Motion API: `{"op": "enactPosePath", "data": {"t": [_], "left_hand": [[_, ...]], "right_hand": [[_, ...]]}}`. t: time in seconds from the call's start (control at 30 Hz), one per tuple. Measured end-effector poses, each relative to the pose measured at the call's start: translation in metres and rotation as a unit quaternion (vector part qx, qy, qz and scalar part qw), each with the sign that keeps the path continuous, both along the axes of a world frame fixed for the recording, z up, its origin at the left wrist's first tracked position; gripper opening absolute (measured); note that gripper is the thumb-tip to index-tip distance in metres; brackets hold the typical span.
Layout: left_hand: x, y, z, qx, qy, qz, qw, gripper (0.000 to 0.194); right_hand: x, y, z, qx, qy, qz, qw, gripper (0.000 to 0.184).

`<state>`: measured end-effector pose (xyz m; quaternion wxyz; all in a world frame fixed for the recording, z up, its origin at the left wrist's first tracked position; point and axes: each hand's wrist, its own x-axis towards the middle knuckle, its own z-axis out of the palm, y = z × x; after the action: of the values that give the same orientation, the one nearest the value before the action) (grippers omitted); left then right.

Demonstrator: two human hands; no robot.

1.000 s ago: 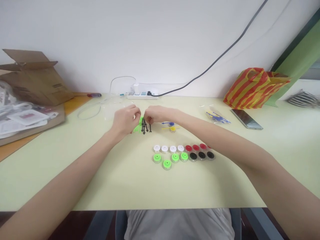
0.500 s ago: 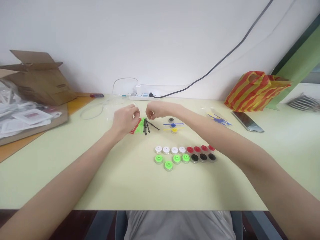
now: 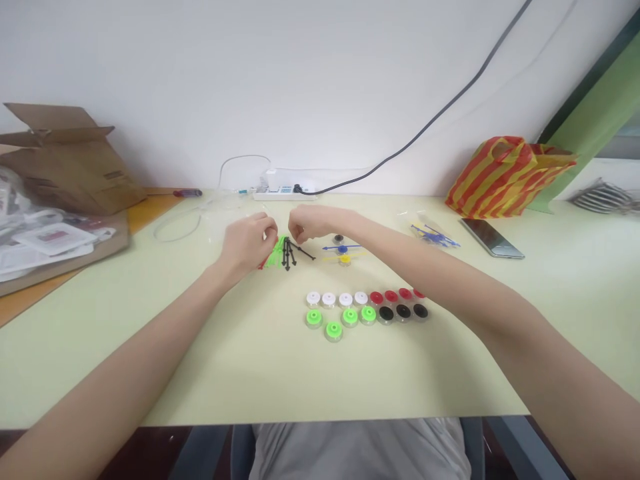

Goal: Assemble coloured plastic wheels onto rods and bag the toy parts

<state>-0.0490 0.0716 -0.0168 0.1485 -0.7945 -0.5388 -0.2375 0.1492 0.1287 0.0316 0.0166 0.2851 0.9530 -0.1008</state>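
Observation:
My left hand (image 3: 250, 241) rests beside a fanned bunch of plastic arrows, its thumb and fingers pinched together; what they hold, if anything, is hidden. The bunch has green arrows (image 3: 275, 257), black arrows (image 3: 287, 255) and a bit of red (image 3: 261, 265) under the left fingers. Just above the black arrows' upper ends is my right hand (image 3: 306, 223), fingers curled and closed, their tips hard to make out. One black arrow slants out to the right below it. Right of the bunch stand a black disc (image 3: 339, 239), a blue disc with an arrow (image 3: 343, 249) and a yellow disc with an arrow (image 3: 345, 259).
Nearer me are rows of white discs (image 3: 329, 299), red discs (image 3: 391, 296), green discs (image 3: 334, 330) and black discs (image 3: 403, 311). A clear bag of blue and yellow arrows (image 3: 434, 235), a phone (image 3: 493, 238) and a striped bag (image 3: 500, 177) lie right. A power strip (image 3: 285, 194) stands behind.
One black arrow beneath my right hand has swung out to the right of the bunch. My right hand has lifted slightly, and the black disc has come into view. My left hand stays put.

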Motion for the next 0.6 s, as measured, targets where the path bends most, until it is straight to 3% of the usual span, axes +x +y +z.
{"op": "enactPosePath", "data": {"t": [0.3, 0.6], "left_hand": [[0.001, 0.000, 0.000, -0.007, -0.001, 0.001, 1.000, 0.025], [0.005, -0.003, 0.000, -0.027, -0.018, -0.024, 0.999, 0.026]], "right_hand": [[-0.003, -0.005, -0.015, 0.047, -0.018, 0.004, 0.999, 0.015], [0.009, -0.001, -0.003, 0.051, 0.039, -0.019, 0.998, 0.011]]}}
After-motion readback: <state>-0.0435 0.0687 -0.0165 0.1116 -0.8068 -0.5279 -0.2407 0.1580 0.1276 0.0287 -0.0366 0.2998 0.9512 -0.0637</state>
